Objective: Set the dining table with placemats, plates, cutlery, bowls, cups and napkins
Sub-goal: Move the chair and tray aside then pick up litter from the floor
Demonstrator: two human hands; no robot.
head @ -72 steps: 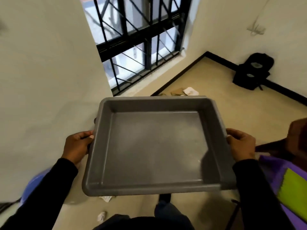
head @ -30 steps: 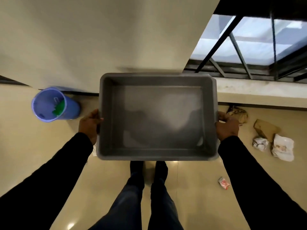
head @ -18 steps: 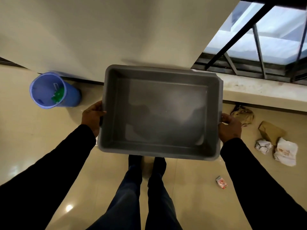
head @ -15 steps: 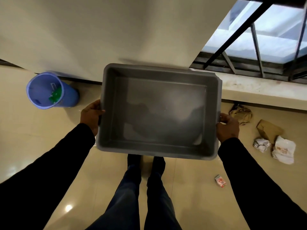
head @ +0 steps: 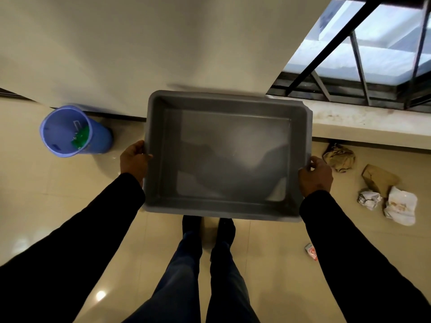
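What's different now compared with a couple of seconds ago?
The person has turned from the room's corner and tipped their view down, so the blue bin and crumpled paper on the floor have come into sight. Unchanged: the left hand and right hand still grip the empty grey tray by its sides.

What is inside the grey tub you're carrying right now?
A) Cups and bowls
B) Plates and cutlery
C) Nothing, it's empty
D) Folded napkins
C: the grey tub, gripped at its sides by the left hand and right hand, shows only its bare bottom.
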